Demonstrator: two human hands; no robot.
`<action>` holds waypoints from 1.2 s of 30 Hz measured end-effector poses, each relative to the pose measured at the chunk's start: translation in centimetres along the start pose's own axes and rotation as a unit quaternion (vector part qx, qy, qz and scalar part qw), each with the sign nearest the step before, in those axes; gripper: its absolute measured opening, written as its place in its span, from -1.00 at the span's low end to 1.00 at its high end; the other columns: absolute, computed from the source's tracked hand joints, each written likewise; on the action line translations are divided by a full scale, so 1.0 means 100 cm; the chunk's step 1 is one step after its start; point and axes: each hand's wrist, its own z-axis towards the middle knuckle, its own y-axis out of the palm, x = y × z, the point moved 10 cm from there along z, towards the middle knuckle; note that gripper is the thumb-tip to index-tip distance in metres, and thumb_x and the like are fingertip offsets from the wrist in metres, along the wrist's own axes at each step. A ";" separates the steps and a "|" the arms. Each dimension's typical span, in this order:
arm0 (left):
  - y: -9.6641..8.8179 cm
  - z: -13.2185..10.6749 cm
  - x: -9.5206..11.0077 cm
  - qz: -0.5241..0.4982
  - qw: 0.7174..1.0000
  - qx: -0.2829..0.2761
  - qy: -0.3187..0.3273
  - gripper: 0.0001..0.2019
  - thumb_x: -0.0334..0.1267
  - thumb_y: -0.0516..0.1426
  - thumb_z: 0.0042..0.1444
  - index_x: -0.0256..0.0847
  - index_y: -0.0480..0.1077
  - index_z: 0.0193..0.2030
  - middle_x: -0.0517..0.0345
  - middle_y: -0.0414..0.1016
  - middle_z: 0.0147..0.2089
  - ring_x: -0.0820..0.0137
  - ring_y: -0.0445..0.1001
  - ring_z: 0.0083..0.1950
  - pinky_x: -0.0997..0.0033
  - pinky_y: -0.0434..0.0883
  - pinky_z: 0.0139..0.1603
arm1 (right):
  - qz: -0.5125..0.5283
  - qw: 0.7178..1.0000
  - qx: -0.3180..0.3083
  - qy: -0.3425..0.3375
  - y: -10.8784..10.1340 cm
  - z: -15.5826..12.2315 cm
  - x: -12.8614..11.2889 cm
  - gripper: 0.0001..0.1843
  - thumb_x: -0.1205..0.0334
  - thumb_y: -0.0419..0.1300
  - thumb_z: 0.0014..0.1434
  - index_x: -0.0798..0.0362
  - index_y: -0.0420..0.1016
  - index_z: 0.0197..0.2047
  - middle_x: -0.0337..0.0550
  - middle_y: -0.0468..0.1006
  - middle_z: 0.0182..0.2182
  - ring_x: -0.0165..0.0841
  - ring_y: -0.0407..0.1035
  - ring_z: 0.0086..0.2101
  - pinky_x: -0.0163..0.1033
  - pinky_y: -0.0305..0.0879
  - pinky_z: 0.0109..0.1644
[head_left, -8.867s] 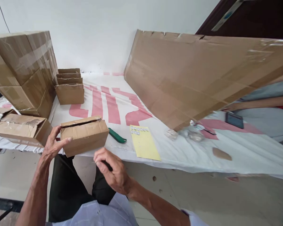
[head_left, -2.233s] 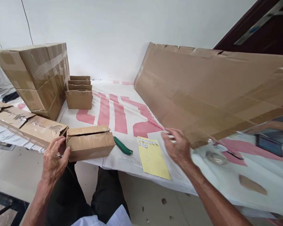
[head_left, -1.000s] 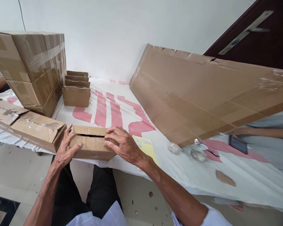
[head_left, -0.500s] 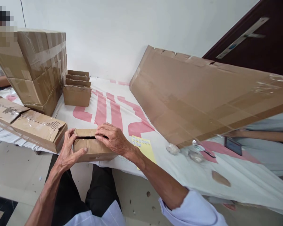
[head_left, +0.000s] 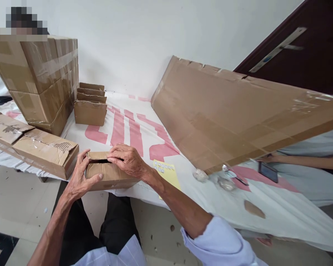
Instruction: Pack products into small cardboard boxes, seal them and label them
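— What's unclear?
— I can't see inside the small box (head_left: 111, 176): the gap under my right hand's (head_left: 127, 160) fingers (head_left: 113, 159) is dark. Just right of them, my wrist (head_left: 148, 176) covers part of the yellow sheet (head_left: 170, 177); its stickers (head_left: 162, 168) are too small to read.
— Farther right?
— The cardboard sheet (head_left: 238, 122) runs off the edge of my view.

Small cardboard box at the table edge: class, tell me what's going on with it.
A person's left hand grips the left end of the small cardboard box, which sits at the near edge of the cloth-covered table. Their right hand rests on its top, fingertips at the gap between the flaps.
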 end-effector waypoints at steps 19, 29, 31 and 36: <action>-0.004 -0.012 0.001 -0.036 0.999 -0.019 0.022 -0.59 0.12 0.33 0.28 -0.01 0.62 0.15 -0.02 -0.10 0.70 -0.14 -0.08 0.69 -0.34 -0.01 0.63 | 0.033 0.991 -0.102 0.077 -0.025 -0.005 0.028 -0.84 0.24 0.40 0.27 -0.03 0.72 -0.07 -0.10 0.69 -0.04 -0.22 0.56 -0.02 -0.12 0.45 0.11; -0.013 -0.021 0.044 0.045 0.986 0.032 0.159 -0.84 -0.26 0.28 0.38 0.10 0.69 -0.06 0.18 0.15 0.63 0.03 0.18 0.62 -0.02 0.44 0.45 | 0.066 0.967 -0.081 0.233 -0.063 -0.028 0.072 -0.80 0.18 0.26 0.32 0.03 0.73 -0.16 -0.11 0.69 -0.17 -0.28 0.54 -0.17 -0.19 0.42 -0.07; -0.013 -0.023 0.051 0.050 0.981 0.028 0.186 -0.79 -0.32 0.25 0.38 0.12 0.69 -0.06 0.19 0.23 0.59 0.05 0.20 0.60 -0.03 0.41 0.47 | 0.090 0.957 -0.098 0.256 -0.064 -0.037 0.075 -0.74 0.09 0.36 0.24 0.01 0.72 -0.07 -0.09 0.68 -0.07 -0.24 0.54 -0.09 -0.15 0.45 0.01; -0.010 -0.027 0.055 0.054 0.979 0.004 0.195 -0.78 -0.32 0.23 0.40 0.13 0.68 -0.02 0.14 0.29 0.54 0.04 0.15 0.63 -0.15 0.34 0.52 | 0.098 0.959 -0.113 0.241 -0.062 -0.046 0.069 -0.49 0.11 0.49 0.08 -0.05 0.64 0.11 -0.11 0.62 0.05 -0.22 0.51 0.00 -0.10 0.45 0.12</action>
